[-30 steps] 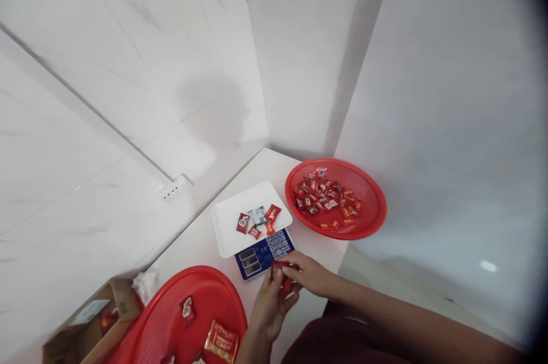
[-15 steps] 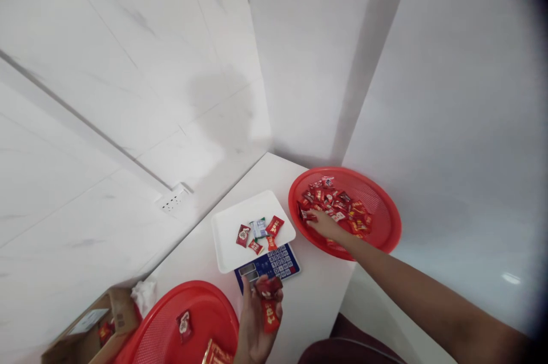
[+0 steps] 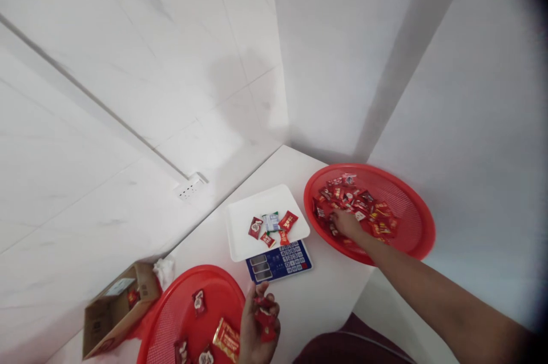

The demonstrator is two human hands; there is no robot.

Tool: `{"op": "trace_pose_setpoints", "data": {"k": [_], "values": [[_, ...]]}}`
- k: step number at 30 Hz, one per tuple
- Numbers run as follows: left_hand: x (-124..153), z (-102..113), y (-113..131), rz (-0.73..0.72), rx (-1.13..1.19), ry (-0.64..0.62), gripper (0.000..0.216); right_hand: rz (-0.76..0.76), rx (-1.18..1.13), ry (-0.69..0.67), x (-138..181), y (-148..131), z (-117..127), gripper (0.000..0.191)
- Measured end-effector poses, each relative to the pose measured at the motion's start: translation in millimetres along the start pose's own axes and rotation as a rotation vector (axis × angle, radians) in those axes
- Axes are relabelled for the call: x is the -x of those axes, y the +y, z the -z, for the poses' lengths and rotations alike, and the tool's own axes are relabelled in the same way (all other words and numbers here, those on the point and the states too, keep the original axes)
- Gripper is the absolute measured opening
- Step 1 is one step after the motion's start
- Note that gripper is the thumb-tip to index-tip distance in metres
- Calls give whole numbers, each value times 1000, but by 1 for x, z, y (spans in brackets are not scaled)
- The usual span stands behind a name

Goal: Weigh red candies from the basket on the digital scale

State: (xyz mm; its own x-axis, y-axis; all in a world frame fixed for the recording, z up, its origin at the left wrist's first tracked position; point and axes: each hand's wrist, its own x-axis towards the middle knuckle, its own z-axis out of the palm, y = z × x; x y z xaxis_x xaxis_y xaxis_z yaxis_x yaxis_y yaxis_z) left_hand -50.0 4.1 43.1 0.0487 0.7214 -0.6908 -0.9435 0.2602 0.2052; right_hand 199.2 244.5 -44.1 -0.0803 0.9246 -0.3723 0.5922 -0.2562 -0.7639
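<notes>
My left hand (image 3: 258,324), palm up near the front of the table, is closed around several red wrapped candies (image 3: 266,318). On the right, my right hand (image 3: 347,223) reaches into a red mesh basket (image 3: 417,204) full of red wrapped candies (image 3: 363,199). Its fingers are bent together among the candies, and what they grip is partly hidden. Between the hands is a blue-faced scale (image 3: 278,261) with a keypad. Several wrapped candies (image 3: 288,221), one pale blue and green, lie on its white tray (image 3: 244,210).
A second red basket (image 3: 201,273) at the lower left holds a few candies and a gold-and-red packet (image 3: 226,338). Beside it stand an open cardboard box (image 3: 120,312) and crumpled white plastic (image 3: 164,269). A power socket (image 3: 190,187) is on the wall behind the table.
The view has shifted, showing more of the lower-left basket and box. My right hand has moved slightly right within its basket. My left hand's fingers have curled further over its candies.
</notes>
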Motion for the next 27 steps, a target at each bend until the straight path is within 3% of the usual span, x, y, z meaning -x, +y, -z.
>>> {"op": "trace_pose_setpoints", "data": {"k": [3,5,9,11,18,22,24,27], "values": [[-1,-2,-2,13,-7,-30,23,-65,-33,155,6,-6,9,23],[-2,-4,-3,22,-16,-28,24,-64,-132,169,15,-19,7,28],[0,-6,-4,38,-21,7,22,-33,-576,-88,37,-56,-17,14],[5,-4,-4,43,-23,13,21,-44,-662,-193,46,-69,-34,7],[27,35,-8,81,54,99,20,-36,-680,-362,66,-100,-73,9],[34,58,-12,70,67,115,21,-6,-746,-373,75,-122,-77,34],[36,62,-13,79,76,116,20,-4,-687,-355,82,-123,-76,43],[37,59,-12,83,95,116,19,9,-517,-433,98,-105,-72,34]]}}
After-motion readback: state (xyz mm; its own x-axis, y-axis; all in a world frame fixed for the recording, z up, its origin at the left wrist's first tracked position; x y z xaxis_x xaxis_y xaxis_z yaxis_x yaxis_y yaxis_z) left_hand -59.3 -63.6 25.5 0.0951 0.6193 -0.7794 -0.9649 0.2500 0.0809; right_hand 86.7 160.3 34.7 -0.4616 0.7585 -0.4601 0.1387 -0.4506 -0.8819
